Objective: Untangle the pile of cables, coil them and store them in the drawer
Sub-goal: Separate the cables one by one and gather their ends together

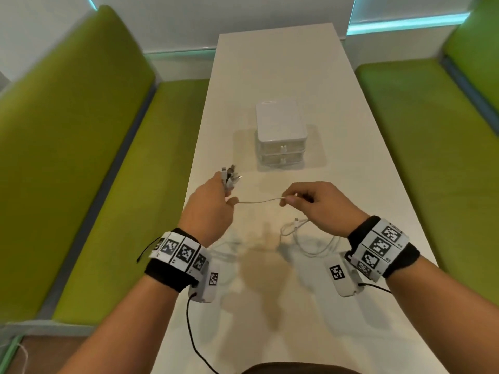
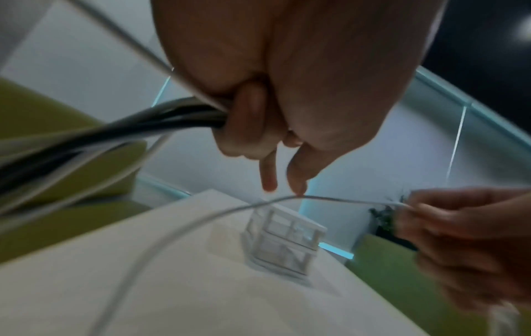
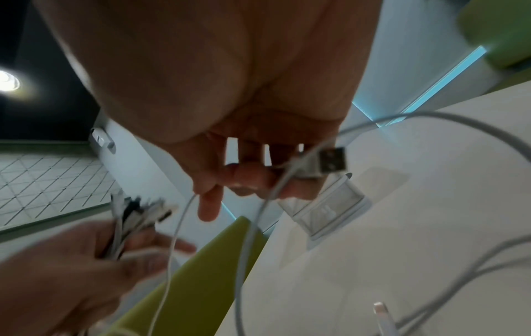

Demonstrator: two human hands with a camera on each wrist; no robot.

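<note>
Nothing is coiled or stored: my left hand (image 1: 209, 201) is clutching the cable bundle (image 1: 229, 177), my right hand (image 1: 314, 202) is pinching one white cable (image 1: 259, 201), and the drawer unit (image 1: 280, 137) is sitting closed.

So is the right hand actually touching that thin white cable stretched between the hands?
Touching. In the head view the right hand pinches the thin white cable at its fingertips; the right wrist view shows the same pinch.
</note>
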